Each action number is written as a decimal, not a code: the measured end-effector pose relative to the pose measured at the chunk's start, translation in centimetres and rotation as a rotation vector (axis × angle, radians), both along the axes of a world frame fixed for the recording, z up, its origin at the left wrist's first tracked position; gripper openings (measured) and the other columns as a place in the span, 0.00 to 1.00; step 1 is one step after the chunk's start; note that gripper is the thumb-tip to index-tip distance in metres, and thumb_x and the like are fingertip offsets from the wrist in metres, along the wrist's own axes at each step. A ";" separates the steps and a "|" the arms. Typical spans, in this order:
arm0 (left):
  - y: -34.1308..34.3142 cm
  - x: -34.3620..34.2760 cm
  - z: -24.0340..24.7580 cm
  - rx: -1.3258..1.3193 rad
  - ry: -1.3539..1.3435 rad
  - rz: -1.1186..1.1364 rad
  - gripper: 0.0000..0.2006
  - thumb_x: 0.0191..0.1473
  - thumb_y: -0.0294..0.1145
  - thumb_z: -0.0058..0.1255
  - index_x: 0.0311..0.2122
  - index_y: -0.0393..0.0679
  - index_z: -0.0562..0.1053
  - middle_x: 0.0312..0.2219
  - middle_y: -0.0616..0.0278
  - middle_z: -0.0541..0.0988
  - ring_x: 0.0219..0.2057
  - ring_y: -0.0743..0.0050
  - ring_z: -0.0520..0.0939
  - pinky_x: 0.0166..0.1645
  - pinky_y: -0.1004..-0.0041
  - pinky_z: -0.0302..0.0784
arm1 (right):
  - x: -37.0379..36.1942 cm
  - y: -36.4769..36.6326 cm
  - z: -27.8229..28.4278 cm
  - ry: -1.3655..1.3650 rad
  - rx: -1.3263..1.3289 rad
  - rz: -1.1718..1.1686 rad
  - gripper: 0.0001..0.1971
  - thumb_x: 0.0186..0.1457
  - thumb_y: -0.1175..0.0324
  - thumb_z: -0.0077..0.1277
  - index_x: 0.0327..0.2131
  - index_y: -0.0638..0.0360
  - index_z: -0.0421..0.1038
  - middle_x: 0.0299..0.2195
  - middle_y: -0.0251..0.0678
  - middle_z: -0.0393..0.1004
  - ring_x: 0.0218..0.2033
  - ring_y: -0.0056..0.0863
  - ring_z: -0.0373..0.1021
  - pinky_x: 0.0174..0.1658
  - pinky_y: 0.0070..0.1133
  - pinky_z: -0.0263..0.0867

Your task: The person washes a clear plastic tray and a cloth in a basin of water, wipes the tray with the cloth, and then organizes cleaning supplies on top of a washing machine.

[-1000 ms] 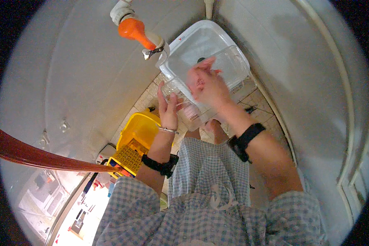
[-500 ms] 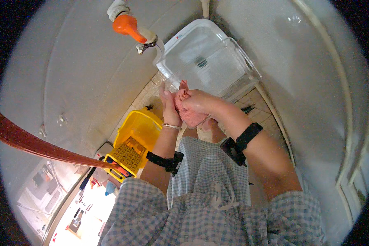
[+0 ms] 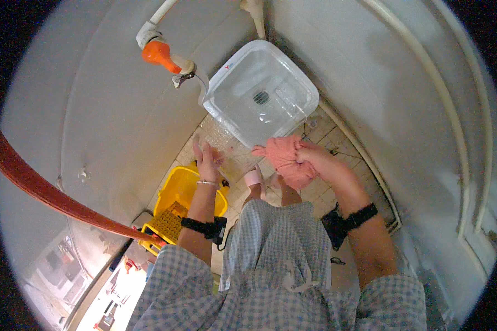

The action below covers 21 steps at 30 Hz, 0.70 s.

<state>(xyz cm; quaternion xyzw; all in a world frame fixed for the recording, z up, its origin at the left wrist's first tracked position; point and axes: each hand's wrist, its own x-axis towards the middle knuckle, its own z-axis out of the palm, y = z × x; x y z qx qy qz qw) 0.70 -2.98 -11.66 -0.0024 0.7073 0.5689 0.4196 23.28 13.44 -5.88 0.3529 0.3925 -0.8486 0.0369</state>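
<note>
A pink cloth (image 3: 287, 160), bunched and with a twisted end pointing left, hangs from my right hand (image 3: 310, 157), whose fingers are closed on it. It is held above the tiled floor, just this side of the white basin (image 3: 226, 118). My left hand (image 3: 206, 160) is away from the cloth, over the floor and near the yellow mop bucket (image 3: 176, 185). Its fingers are stretched apart with nothing seen in them, though they are somewhat blurred. Both forearms wear black straps, and a bracelet circles my left wrist.
A tap with an orange handle (image 3: 157, 55) juts from the wall left of the basin, which has a dark drain (image 3: 260, 98). Pale pipes (image 3: 436, 88) run along the right wall. A reddish-brown band (image 3: 55, 196) crosses at left. My feet in pink slippers (image 3: 254, 177) stand below the cloth.
My hands have come apart: the left has let go of the cloth and moved left and down. The right has carried the cloth to the right and nearer.
</note>
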 end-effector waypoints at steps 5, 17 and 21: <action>-2.4 0.6 -0.7 -0.067 -0.037 -0.018 0.28 0.52 0.47 0.40 0.56 0.56 0.48 0.21 0.71 0.63 0.20 0.82 0.64 0.23 0.80 0.62 | 2.6 -3.9 -0.1 0.061 -0.373 -0.330 0.30 0.48 0.53 0.45 0.50 0.62 0.53 0.45 0.38 0.63 0.43 0.28 0.64 0.46 0.24 0.61; -8.5 -1.5 -2.6 -0.167 -0.210 0.048 0.31 0.50 0.45 0.43 0.57 0.56 0.44 0.22 0.68 0.65 0.22 0.79 0.67 0.25 0.75 0.67 | 0.4 -10.0 -1.6 0.200 -0.423 -0.720 0.19 0.44 0.66 0.46 0.42 0.61 0.61 0.37 0.39 0.67 0.38 0.33 0.67 0.42 0.29 0.65; -8.4 -0.2 -5.8 -0.073 -0.248 0.121 0.31 0.50 0.39 0.43 0.57 0.57 0.44 0.24 0.66 0.67 0.23 0.76 0.68 0.26 0.74 0.67 | 0.5 -11.4 -2.5 0.082 -0.326 -0.750 0.17 0.43 0.70 0.43 0.40 0.63 0.61 0.37 0.40 0.68 0.37 0.33 0.67 0.41 0.27 0.66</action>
